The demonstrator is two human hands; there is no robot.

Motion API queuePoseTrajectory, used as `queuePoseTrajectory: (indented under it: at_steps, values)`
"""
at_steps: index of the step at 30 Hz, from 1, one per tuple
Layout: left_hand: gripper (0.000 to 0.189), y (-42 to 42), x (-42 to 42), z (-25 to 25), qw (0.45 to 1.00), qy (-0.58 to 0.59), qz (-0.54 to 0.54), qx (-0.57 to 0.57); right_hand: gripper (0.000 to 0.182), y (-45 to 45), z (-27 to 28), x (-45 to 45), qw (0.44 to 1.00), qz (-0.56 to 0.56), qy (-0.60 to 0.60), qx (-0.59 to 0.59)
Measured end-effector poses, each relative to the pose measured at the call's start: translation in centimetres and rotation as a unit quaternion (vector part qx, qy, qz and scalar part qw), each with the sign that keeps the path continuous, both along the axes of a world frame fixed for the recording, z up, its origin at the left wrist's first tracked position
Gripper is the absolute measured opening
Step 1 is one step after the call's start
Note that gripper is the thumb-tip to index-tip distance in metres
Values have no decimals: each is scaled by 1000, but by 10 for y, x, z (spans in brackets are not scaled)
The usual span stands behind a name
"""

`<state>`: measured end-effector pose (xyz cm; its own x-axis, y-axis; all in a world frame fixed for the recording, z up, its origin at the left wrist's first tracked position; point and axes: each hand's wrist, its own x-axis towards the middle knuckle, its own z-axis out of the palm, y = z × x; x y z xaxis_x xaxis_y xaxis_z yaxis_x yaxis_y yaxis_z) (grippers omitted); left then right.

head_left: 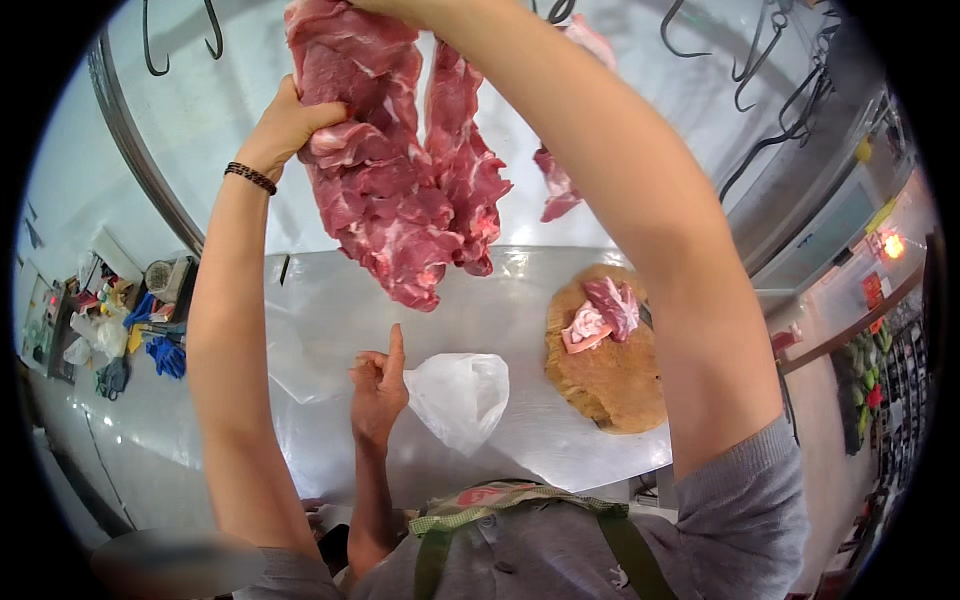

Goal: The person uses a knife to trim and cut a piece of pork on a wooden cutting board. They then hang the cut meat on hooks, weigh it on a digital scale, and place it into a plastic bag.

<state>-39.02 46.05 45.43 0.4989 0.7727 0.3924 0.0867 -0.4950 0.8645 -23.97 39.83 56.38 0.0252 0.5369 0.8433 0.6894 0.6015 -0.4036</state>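
Observation:
A large slab of raw meat (375, 172) hangs in front of me over the back of the metal table. My left hand (296, 127) grips its left edge, with the thumb pressed on the meat's face. Raised to the top rim of the picture, my right hand (390, 9) is at the upper edge of the slab; its fingers are hidden. Beside the slab hangs a narrower strip of raw meat (465, 157). On the round wooden chopping block (611, 386) lie small pieces of raw meat (616, 304). A white plastic bag (457, 401) rests on the table.
Another person's hand (379, 382) points upward beside the bag. Metal hooks (214, 34) hang at the upper left, and several more hooks (757, 60) at the upper right. More meat (559, 184) hangs behind my right arm. Blue gloves (165, 356) and clutter lie left on the metal table (322, 300).

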Motion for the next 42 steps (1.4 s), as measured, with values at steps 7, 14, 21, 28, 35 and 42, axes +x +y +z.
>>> queuePoseTrajectory:
  at_steps: [7,14,21,28,35,42]
  values:
    - [65,-15,7,-6,997,-13,69,4,32,-63,-23,42,999,-9,-19,35]
    - [61,-28,12,-13,982,-41,155,102,27,-108,-52,92,997,-10,10,78]
    - [59,-27,18,-19,966,-48,205,149,30,-84,-43,139,992,-21,48,119]
    - [63,-12,18,-25,964,-52,211,154,41,-67,-28,108,985,54,162,-21]
    - [68,-16,20,-28,969,-58,203,127,50,-67,-23,93,976,24,192,-103]
    - [70,-8,22,-35,965,-49,219,135,38,-83,-21,103,988,-65,113,-81]
